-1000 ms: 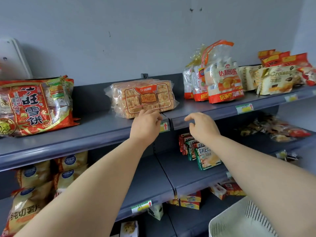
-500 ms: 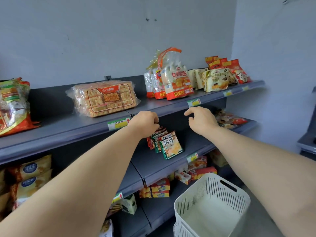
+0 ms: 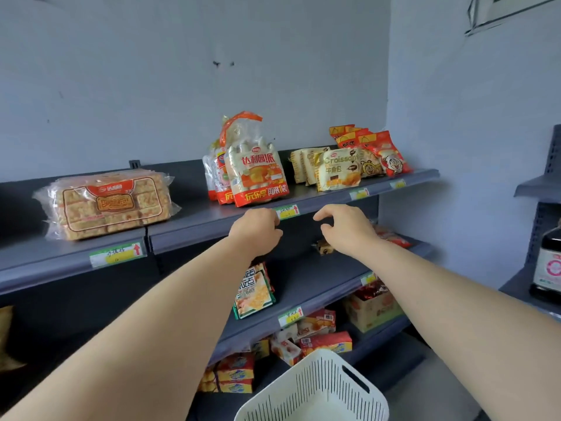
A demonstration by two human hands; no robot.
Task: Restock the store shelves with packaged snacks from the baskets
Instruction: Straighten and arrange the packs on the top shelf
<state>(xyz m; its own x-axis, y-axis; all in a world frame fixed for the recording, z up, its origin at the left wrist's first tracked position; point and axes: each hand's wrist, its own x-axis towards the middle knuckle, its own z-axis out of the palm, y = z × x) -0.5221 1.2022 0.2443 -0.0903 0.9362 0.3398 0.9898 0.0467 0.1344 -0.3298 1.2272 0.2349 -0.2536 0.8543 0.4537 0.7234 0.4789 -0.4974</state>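
both bare arms reach from the near edge toward the top shelf (image 3: pixel 194 222). the left hand (image 3: pixel 256 230) sits just under the shelf's front lip, beside a yellow price tag (image 3: pixel 287 211); its fingers are curled in toward the palm and nothing shows in them. the right hand (image 3: pixel 346 230) hangs a little to the right, apart from the left one, with fingers loosely bent and spread and the thumb away from the forefinger, holding nothing.

the snacks stand on the top shelf. a clear biscuit pack (image 3: pixel 103 203) lies flat at the left. bags of small cakes (image 3: pixel 258 174) stand upright in the middle, just beyond the left hand. croissant packs (image 3: pixel 337 171) lean to their right, with red packets (image 3: pixel 382 153) at the far right end.

on the middle shelf, green and red packs (image 3: pixel 253 294) stand below the left forearm. small boxes (image 3: pixel 321 341) lie on the shelf beneath. a white slotted basket (image 3: pixel 303 387) sits near, at the bottom between the arms. a dark bottle (image 3: pixel 549 265) stands on another shelf at the far right.
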